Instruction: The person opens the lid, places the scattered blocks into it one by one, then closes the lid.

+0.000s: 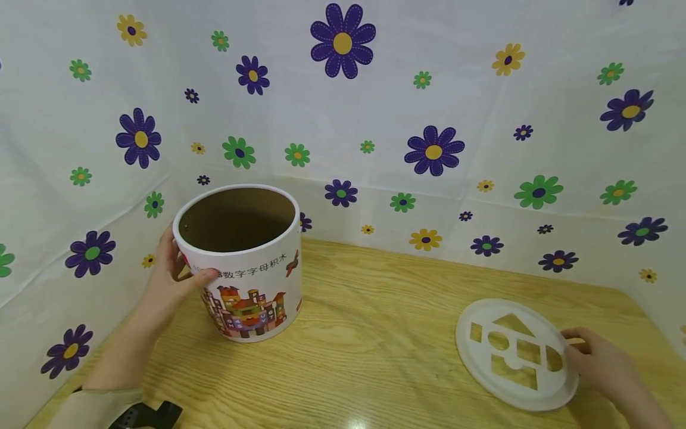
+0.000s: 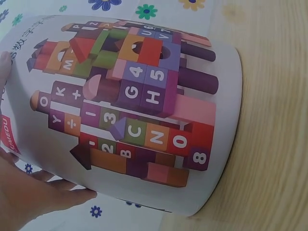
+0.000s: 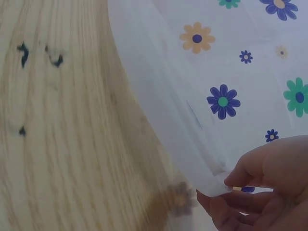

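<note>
A round white bucket (image 1: 252,298), printed with a picture of colored toy blocks, stands uncovered at the left, its brown inside showing. My left hand (image 1: 170,280) grips its upper left side, with the thumb across the printed front and the other fingers round the side. In the left wrist view, fingers of the left hand (image 2: 33,195) lie along the bucket wall (image 2: 226,96). At the right, my right hand (image 1: 600,360) pinches the edge of a round white lid (image 1: 482,372) with shape cutouts. The right wrist view shows thumb and fingers (image 3: 264,187) at the rim of the tilted lid (image 3: 149,110).
A wooden table (image 1: 375,333) lies under everything. White cloth with printed flowers (image 1: 343,107) rises behind the table and along its left side. A dark strap with a device (image 1: 145,414) is on my left wrist. Small dark marks (image 3: 24,55) show on the tabletop.
</note>
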`<action>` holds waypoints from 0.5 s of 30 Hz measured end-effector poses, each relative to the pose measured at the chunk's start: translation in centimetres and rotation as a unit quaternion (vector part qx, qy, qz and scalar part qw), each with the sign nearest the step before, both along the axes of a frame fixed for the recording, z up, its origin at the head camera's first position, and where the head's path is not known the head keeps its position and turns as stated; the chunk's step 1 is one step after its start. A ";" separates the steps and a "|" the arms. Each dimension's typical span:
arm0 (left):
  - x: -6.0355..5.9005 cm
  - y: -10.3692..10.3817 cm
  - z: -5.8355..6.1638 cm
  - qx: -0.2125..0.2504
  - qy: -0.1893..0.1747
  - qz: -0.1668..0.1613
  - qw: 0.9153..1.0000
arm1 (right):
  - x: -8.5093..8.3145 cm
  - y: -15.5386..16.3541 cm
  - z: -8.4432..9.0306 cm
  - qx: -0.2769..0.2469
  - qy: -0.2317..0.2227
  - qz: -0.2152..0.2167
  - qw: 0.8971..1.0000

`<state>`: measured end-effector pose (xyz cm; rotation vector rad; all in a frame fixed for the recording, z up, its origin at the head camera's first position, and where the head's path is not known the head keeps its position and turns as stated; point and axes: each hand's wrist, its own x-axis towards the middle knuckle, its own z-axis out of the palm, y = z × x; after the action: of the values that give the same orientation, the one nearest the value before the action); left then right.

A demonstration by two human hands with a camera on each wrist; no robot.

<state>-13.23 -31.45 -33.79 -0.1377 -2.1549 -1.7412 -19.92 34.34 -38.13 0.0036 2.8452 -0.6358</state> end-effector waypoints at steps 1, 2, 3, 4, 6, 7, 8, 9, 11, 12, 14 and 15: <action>-0.2 0.3 0.0 0.004 0.002 -0.007 1.000 | 0.1 -0.2 0.1 -0.008 0.007 0.002 1.000; -0.3 0.5 0.0 0.007 0.004 -0.013 1.000 | 0.1 -0.4 0.3 -0.018 0.015 -0.001 1.000; -0.5 0.8 -0.1 0.010 0.006 -0.016 1.000 | 0.2 -0.6 0.4 -0.028 0.021 -0.002 0.999; -0.7 1.0 -0.1 0.013 0.008 -0.020 1.000 | 0.3 -0.9 0.6 -0.039 0.023 -0.008 0.999; -1.0 1.5 -0.1 0.015 0.011 -0.025 1.000 | 0.5 -1.3 0.8 -0.076 0.027 -0.017 0.997; -1.2 1.8 -0.2 0.016 0.013 -0.028 0.999 | 0.6 -1.5 0.9 -0.101 0.028 -0.019 0.994; -1.3 2.0 -0.2 0.015 0.015 -0.030 0.999 | 0.7 -1.7 1.0 -0.128 0.027 -0.022 0.991; -1.5 2.2 -0.2 0.012 0.016 -0.031 0.999 | 0.8 -1.8 1.1 -0.157 0.025 -0.023 0.987; -1.7 2.6 -0.3 0.009 0.019 -0.034 0.999 | 1.0 -2.2 1.2 -0.218 0.026 -0.022 0.975; -1.8 2.8 -0.4 0.008 0.019 -0.036 0.999 | 1.1 -2.3 1.3 -0.248 0.029 -0.018 0.968; -2.0 3.2 -0.4 0.006 0.021 -0.037 0.999 | 1.2 -2.7 1.5 -0.300 0.036 -0.011 0.953; -2.1 3.4 -0.4 0.007 0.022 -0.039 0.999 | 1.3 -2.9 1.6 -0.318 0.040 -0.008 0.947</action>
<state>-15.37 -28.09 -34.23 -0.2563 -2.1330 -1.7777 -18.59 31.40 -36.53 -0.1066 2.5761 -1.5511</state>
